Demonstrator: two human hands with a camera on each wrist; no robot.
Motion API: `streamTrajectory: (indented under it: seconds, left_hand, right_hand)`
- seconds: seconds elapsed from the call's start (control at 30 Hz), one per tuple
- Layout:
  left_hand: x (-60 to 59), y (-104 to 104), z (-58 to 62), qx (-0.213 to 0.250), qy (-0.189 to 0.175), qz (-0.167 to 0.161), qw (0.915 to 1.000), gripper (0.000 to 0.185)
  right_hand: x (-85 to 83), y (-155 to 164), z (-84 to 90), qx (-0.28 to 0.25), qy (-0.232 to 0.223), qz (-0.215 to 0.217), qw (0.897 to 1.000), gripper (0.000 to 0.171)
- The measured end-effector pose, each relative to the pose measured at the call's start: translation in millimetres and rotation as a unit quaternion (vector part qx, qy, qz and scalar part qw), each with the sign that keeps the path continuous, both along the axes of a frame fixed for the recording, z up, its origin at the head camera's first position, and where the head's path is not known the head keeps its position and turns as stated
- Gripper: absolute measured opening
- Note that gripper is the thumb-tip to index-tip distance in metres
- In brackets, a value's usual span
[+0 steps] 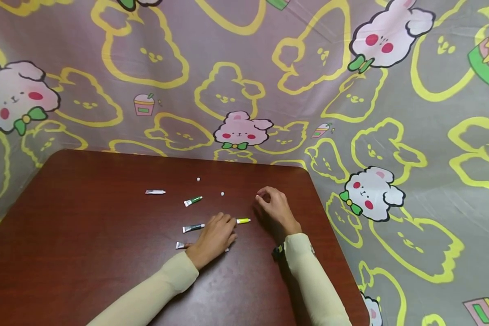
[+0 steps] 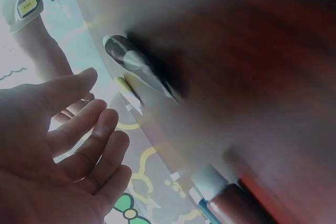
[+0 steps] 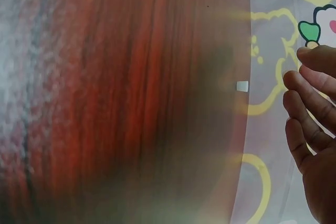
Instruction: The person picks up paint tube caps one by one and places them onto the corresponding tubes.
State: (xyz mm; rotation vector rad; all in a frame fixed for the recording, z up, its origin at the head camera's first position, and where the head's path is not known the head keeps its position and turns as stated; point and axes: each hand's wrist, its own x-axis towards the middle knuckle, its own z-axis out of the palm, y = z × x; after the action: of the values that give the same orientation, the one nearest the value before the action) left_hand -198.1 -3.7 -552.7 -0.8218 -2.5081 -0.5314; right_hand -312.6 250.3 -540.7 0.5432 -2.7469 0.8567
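Observation:
My left hand is over several small paint tubes, its fingers relaxed in the left wrist view. Near its fingertips is a yellow tube, whose narrow white tip shows in the right wrist view. A dark teal tube and a brown tube show to its left, the brown one partly hidden by it. One dark-and-white tube lies below the palm in the left wrist view. My right hand is at the right, fingers loosely bent and nothing between them. Close to its fingertips is a small white cap.
A green tube and a white tube lie farther back on the brown table. Two more small white caps, one nearer and one farther, lie beyond the tubes. A patterned curtain borders the back and right edges.

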Motion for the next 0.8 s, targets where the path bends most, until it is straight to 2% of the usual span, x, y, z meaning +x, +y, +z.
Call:
streamTrajectory:
  seconds: [0.4,0.8]
  left_hand:
    - [-13.3,7.7,-2.5,0.01,0.006,0.023,0.9997,0.034]
    - [-20.6,18.5,-4.4,-0.015,-0.008,0.039,0.9991,0.034]
  right_hand:
    - [-3.4,3.0,-2.7,0.024,-0.007,-0.011,1.0,0.015]
    - [-6.2,6.6,-10.0,0.032,-0.008,-0.029,0.999,0.016]
